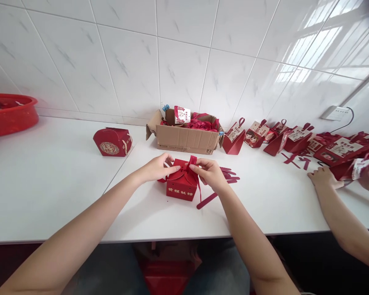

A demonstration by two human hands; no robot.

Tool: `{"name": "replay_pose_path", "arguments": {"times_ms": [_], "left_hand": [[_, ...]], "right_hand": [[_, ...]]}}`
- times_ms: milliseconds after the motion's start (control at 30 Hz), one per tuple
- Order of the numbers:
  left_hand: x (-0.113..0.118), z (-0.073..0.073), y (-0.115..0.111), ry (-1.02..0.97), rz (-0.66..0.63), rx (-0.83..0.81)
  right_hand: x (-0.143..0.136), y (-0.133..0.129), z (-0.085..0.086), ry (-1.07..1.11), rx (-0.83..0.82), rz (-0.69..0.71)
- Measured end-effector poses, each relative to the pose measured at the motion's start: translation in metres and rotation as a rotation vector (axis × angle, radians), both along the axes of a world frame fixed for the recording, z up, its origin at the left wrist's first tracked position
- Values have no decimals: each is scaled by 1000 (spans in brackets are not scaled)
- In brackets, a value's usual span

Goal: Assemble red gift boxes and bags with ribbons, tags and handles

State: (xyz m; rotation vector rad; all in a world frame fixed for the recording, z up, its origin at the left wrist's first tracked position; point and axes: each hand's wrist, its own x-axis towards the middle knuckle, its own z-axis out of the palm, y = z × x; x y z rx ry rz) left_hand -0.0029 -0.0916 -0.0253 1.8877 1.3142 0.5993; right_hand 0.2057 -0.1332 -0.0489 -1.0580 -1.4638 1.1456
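Observation:
A small red gift box point(181, 188) with gold characters on its front stands on the white table before me. My right hand point(209, 173) pinches a dark red ribbon point(192, 160) that rises from the top of the box. My left hand point(160, 167) rests at the box's upper left, thumb on the lid flaps and fingers curled apart around the corner; it does not visibly grip the ribbon. Several loose ribbon strips point(230, 175) lie right of the box, and one longer strip point(207, 200) runs out from under my right hand.
Behind stands an open cardboard carton point(187, 139) of red ribbons and a card. A finished-looking dark red box point(112, 142) sits left, a red basin point(12, 116) farther left. Tagged triangular boxes point(233, 139) line the right, where another person's hands point(324, 178) handle one.

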Motion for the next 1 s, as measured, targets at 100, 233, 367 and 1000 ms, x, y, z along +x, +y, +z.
{"name": "replay_pose_path", "arguments": {"times_ms": [100, 233, 367, 1000], "left_hand": [[-3, -2, -4, 65, -32, -98], [-8, 12, -2, 43, -108, -88], [-13, 36, 3, -123, -183, -55], [33, 27, 68, -248, 99, 53]], "right_hand": [[1, -2, 6, 36, -13, 86], [0, 2, 18, -26, -98, 87], [-9, 12, 22, -140, -83, -44], [-27, 13, -6, -110, 151, -45]]}}
